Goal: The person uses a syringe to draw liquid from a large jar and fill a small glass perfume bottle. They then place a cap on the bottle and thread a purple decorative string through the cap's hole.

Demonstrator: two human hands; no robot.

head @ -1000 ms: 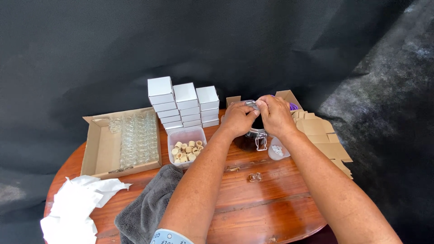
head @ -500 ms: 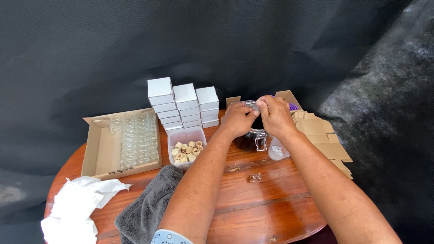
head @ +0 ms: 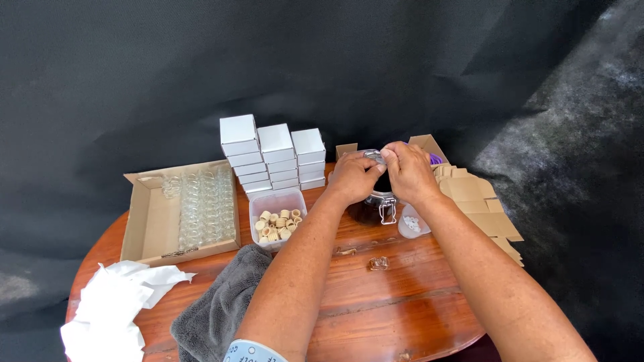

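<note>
Both hands meet over a dark glass clip-top jar [head: 377,204] at the far side of a round wooden table [head: 402,308]; the left hand [head: 352,175] and right hand [head: 408,171] pinch its lid [head: 373,157] between fingertips. Just beside the jar lie a clear tub of cork stoppers [head: 277,218] and a small clear cup [head: 410,222]. Stacked white boxes [head: 272,155] stand behind, with a cardboard tray of glass vials [head: 201,208], a grey towel [head: 221,305] and white paper [head: 114,308] farther left.

white boxes [head: 272,151], grey towel [head: 218,305], reddish-brown table [head: 376,302]
</note>
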